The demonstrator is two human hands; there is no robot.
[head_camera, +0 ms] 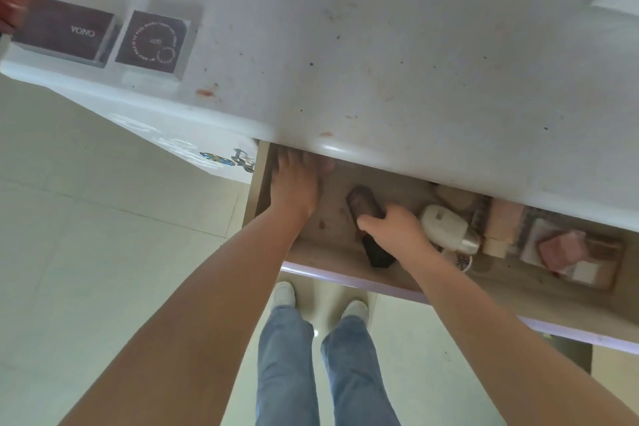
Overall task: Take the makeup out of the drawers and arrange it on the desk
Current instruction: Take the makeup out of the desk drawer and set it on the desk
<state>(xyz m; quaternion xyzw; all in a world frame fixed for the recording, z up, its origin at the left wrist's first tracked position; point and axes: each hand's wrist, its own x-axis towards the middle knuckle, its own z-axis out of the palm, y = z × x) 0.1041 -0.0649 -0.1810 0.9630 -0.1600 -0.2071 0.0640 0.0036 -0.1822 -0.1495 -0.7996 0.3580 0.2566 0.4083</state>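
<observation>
— Drawer (408,282) contents first: what is held, and by which hand?

— A dark brown, oblong makeup case (366,218) is gripped by the right hand (394,232), whose fingers are curled over its middle. Both ends of the case show beyond the hand, one pointing toward the back of the drawer, the other toward its front edge. Whether the case is lifted or resting on the drawer floor cannot be told.

— And the left hand (294,183)?

— It is laid flat in the drawer's left part, fingers straight and reaching under the desk (380,45) edge. Nothing is held by it. The case lies just to its right, apart from it.

— What else is seen in the drawer?

— A white rounded bottle (446,223) is seen just right of the right hand, then a pale pink tube (501,225) and pink compacts (567,252) further right.

— On the desk?

— Two dark boxes (100,36) are set side by side at the far left corner, well apart from both hands.
</observation>
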